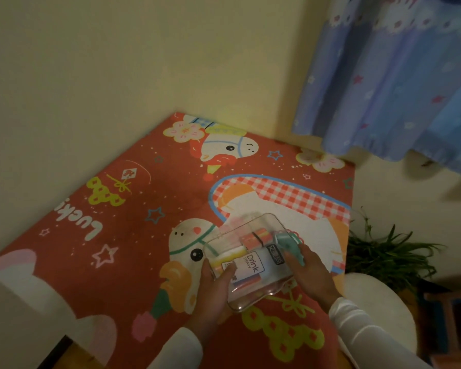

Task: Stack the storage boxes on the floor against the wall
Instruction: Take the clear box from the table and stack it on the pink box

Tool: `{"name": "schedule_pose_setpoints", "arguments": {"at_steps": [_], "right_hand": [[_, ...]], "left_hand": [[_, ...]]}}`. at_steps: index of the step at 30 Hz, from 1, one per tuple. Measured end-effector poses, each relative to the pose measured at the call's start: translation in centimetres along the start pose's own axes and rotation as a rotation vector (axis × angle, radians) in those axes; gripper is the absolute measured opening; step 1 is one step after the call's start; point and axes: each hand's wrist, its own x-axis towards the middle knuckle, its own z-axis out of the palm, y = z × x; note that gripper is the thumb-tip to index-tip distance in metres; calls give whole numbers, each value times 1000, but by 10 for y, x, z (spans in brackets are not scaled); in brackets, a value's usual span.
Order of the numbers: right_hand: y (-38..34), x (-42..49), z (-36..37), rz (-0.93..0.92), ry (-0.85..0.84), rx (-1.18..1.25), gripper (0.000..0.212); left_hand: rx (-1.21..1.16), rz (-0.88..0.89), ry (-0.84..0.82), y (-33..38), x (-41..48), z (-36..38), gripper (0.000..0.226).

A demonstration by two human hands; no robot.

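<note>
two-handed carry: clear storage box [250, 258] clamped between left grip [213, 288], curled round near-left edge, and right grip [312, 272], curled round right end. held over red mat [144, 209], near right, well apart from far-left wall [91, 75]. keep level: tilting likely to shift contents [256, 238] and loosen hold.

dim cream walls [96, 75], red cartoon mat [149, 209], blue starred curtain [399, 83], green plant [383, 257] at right
</note>
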Motion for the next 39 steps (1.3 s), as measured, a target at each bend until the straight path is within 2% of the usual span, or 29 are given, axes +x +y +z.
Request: {"name": "schedule_pose_setpoints", "arguments": {"at_steps": [5, 8, 11, 15, 19, 24, 27, 29, 31, 34, 36, 39], "right_hand": [[8, -28, 8, 48, 7, -4, 41], [13, -42, 14, 33, 37, 5, 49], [14, -55, 22, 16, 65, 23, 43], [13, -71, 29, 26, 86, 26, 24], [18, -84, 35, 48, 117, 14, 39], [16, -94, 41, 96, 128, 0, 28], [20, -97, 44, 92, 131, -23, 45], [22, -95, 44, 75, 173, -62, 58], [22, -89, 42, 64, 234, -96, 62], [19, -72, 37, 70, 306, -72, 52], [15, -60, 37, 65, 293, 9, 41], [9, -47, 41, 104, 260, 147, 43]], "left_hand": [[-8, 3, -46, 7, 7, -9, 76], [28, 8, -64, 8, 12, -13, 72], [74, 26, -72, 11, 17, -15, 60], [123, 28, -75, 16, 22, -17, 55], [170, 50, -90, 16, 25, -20, 56], [204, 64, -102, 16, 28, -22, 66], [250, 80, -109, 15, 29, -24, 66], [293, 88, -116, 14, 32, -27, 54], [314, 97, -102, 15, 35, -29, 46], [312, 94, -50, 14, 38, -30, 62], [302, 75, -27, 13, 38, -30, 70], [320, 56, 3, 9, 42, -29, 80]]}}
